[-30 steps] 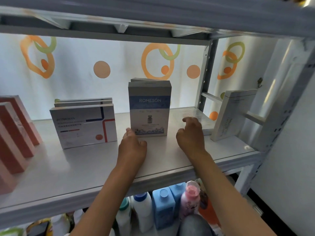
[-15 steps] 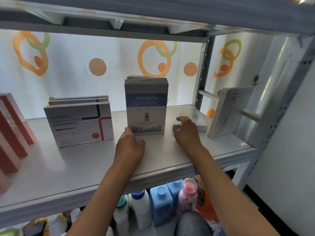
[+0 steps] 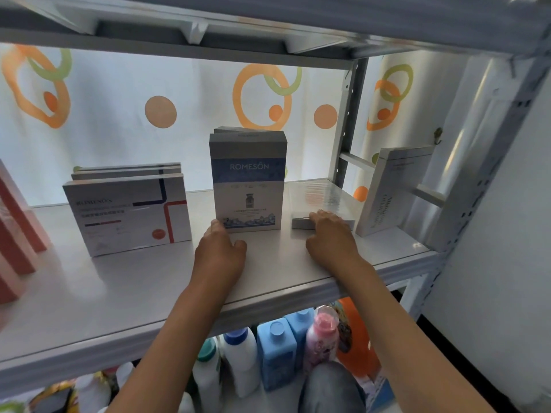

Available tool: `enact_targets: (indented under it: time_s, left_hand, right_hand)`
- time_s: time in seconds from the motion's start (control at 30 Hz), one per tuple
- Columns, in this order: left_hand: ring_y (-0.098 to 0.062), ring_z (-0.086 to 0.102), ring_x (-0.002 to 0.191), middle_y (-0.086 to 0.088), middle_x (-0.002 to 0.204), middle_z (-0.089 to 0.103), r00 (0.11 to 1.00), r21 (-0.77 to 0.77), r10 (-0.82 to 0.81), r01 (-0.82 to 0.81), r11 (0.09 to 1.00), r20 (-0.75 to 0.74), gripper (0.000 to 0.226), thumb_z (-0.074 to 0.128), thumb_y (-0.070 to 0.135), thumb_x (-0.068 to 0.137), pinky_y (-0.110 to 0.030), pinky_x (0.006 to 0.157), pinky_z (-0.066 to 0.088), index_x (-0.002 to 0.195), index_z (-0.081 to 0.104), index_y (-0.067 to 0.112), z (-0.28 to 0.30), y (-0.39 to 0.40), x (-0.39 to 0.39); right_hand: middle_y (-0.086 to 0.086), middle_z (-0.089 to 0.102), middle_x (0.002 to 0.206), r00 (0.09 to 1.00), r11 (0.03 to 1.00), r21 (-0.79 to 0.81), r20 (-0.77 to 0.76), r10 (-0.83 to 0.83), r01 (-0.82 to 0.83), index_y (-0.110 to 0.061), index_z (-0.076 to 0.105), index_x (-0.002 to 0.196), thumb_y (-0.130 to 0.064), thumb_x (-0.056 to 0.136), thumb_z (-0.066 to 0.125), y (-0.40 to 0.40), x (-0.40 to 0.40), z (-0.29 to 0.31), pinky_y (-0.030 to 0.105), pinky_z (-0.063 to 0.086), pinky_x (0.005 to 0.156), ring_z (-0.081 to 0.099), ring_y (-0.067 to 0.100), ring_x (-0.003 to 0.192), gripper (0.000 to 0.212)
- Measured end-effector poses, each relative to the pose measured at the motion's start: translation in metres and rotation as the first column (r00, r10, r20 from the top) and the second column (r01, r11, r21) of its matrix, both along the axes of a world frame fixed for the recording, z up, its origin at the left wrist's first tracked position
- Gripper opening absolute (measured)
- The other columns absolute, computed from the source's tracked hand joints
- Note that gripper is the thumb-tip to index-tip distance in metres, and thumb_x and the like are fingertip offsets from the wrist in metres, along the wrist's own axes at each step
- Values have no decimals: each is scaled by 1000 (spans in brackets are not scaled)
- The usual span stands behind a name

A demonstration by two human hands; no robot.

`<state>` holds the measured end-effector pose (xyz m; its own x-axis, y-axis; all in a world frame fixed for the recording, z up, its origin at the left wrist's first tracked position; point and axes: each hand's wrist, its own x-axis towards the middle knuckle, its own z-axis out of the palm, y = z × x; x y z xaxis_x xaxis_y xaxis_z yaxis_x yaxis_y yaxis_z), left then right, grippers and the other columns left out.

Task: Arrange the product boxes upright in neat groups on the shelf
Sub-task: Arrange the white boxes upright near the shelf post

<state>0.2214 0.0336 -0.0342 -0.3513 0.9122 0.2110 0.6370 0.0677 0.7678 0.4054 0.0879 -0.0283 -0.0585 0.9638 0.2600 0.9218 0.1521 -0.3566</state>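
The tall blue-and-grey box [image 3: 250,186] marked ROMESON stands upright near the middle of the grey shelf [image 3: 89,293], with at least one more of its kind close behind it; only that second one's top edge shows. Left of the blue-and-grey box stands a group of three white landscape boxes [image 3: 128,213], one behind another, upright and facing forward. Further left, at the frame's edge, three or four red boxes [image 3: 15,231] lean in a row; the blur there hides the exact count. Just right of the blue-and-grey box lies one flat box in clear wrap [image 3: 322,204], on its back. Beyond that, one white box [image 3: 387,189] leans tilted against the shelf's end frame.

The left hand [image 3: 220,254] rests knuckles-up on the shelf, loosely curled, fingertips touching the lower left corner of the blue-and-grey box; it pinches nothing. The right hand [image 3: 331,239] lies over the near edge of the flat box, fingers on its top; whether it grips cannot be told.
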Motion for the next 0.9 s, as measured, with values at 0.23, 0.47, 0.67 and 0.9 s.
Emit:
enact_targets:
  time_s: [0.23,0.47,0.67,0.9]
  left_hand:
    - [-30,56,110,-12,133,55,998,53,39,-42,998,49,37,54,14,95,-25,78,47,130,46,9,4,-4,-2]
    - [-24,55,118,-7,135,56,993,148,-50,34,988,103,42,51,15,96,-24,88,37,138,46,12,6,-25,13]
    - [-13,54,110,-3,133,56,961,128,-275,277,952,-36,48,61,19,91,-27,95,45,136,48,17,-4,-32,47]
    - [-21,39,134,-2,151,36,888,86,-412,435,896,-205,75,71,36,83,-37,112,35,146,32,22,-10,-25,66]
  right_hand:
    - [3,43,150,999,997,66,29,45,-47,-19,44,143,-12,90,60,-20,4,-7,36,20,118,38,24,138,56]
    - [-2,46,148,999,990,130,-7,54,-53,-22,48,142,-3,84,59,-45,16,-9,33,21,118,38,21,137,61]
    - [-3,51,143,998,981,183,-13,65,-61,-21,53,138,-4,84,62,-72,23,-13,32,27,116,42,19,132,57]
    - [4,58,131,934,953,284,-356,3,105,-18,58,130,7,82,48,-87,39,-12,39,39,109,46,21,123,55]
